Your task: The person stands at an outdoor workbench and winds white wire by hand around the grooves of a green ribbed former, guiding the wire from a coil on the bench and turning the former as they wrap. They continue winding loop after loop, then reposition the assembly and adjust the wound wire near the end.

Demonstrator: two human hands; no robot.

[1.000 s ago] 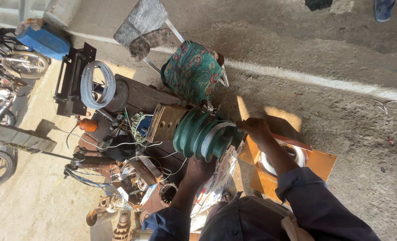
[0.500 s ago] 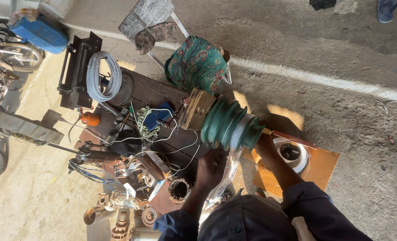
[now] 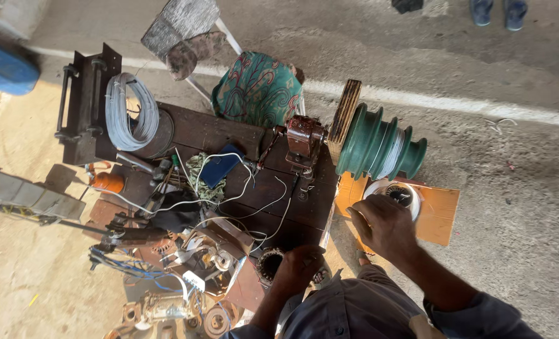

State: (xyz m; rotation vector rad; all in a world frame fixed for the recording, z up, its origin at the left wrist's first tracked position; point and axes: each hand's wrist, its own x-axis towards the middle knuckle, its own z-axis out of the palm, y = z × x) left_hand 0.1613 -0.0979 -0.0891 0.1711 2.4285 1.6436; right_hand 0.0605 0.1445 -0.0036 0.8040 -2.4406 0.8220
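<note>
At table edge | left hand (image 3: 299,263) grip hides stator (image 3: 270,263) rim | right hand (image 3: 383,225) grip unclear, covering white spool (image 3: 402,193)

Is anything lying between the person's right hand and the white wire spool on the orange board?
Nothing visible does. The right hand hovers right at the near rim of the white spool on the orange board; whether it touches is unclear. The green stepped winding former sits beyond the spool, not between.

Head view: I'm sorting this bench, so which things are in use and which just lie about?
In use: left hand on stator core; right hand by white spool; green stepped former.
Lying about: grey wire coil, blue phone, orange spool, patterned cushion.
</note>
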